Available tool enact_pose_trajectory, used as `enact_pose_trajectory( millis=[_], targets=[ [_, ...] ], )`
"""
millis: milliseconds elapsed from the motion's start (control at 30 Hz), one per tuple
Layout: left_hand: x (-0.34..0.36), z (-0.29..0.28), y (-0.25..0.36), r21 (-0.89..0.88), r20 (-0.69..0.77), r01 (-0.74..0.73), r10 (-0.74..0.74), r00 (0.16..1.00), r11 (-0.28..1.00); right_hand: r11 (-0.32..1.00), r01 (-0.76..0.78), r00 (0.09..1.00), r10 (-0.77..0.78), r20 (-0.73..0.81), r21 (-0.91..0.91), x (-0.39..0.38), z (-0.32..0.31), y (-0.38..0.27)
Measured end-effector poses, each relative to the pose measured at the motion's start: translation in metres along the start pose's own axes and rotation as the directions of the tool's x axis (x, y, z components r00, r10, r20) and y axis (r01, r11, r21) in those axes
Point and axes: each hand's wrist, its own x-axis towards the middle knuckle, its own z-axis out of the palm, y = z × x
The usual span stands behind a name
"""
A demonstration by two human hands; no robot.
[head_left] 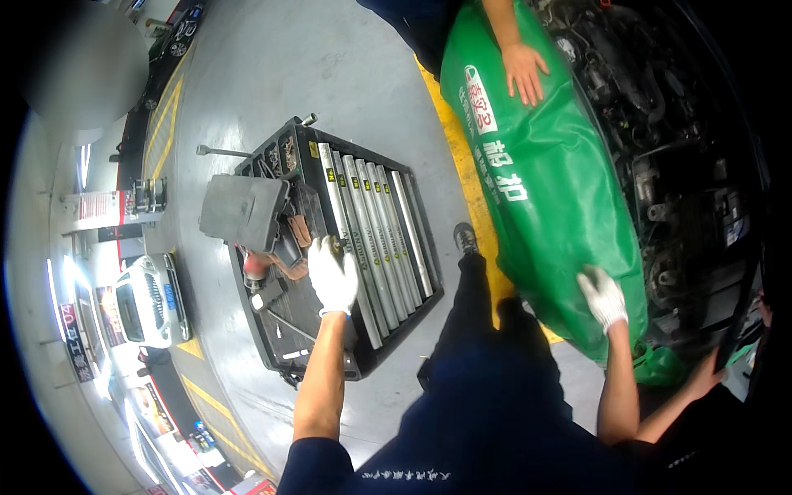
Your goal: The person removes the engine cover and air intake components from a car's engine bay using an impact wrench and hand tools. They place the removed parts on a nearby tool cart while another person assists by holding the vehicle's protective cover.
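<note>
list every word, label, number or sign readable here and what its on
Wording left uncopied:
Green fender cover: white characters, red-on-white patch
Tool cart drawers: yellow labels, dark letters
Navy shirt: white characters
Dark sign: white characters
Blue licence plate: too small to read

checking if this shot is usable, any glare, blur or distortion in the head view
Head view: strip lights glare at left; right gloved hand looks slightly blurred; round patch upper left is smeared out; engine bay sits mostly in shadow; green cover shows soft sheen; fisheye bends edges toward the black rim.
</note>
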Motion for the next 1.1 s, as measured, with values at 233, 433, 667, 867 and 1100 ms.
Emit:
enact_pose_trajectory(
  millis=[233,433,667,867,1100],
  targets=[
    [0.004,0.030,-0.015,0.017,0.204,-0.023,0.019,0.979,1.000,0.910,0.406,0.769,-0.389,0.507,0.083,0.115,0.152,-0.182],
    [0.013,0.039,-0.019,-0.101,0.135,-0.018,0.031,0.990,0.995,0.784,-0.226,0.562,-0.380,0.735,0.579,0.092,0.378,-0.309],
    [0.006,0.032,-0.028,-0.117,0.146,0.046,-0.029,0.989,0.992,0.626,-0.229,0.770,-0.352,0.532,0.745,0.055,0.376,-0.295],
    [0.002,0.039,-0.027,-0.094,0.090,0.016,-0.008,0.996,0.995,0.679,-0.112,0.858,-0.302,0.415,0.726,0.054,0.250,-0.239],
    [0.004,0.037,-0.027,-0.097,0.056,-0.017,0.023,0.998,0.995,0.907,0.048,0.993,-0.089,0.080,0.419,0.083,0.188,-0.156]
  ],
)
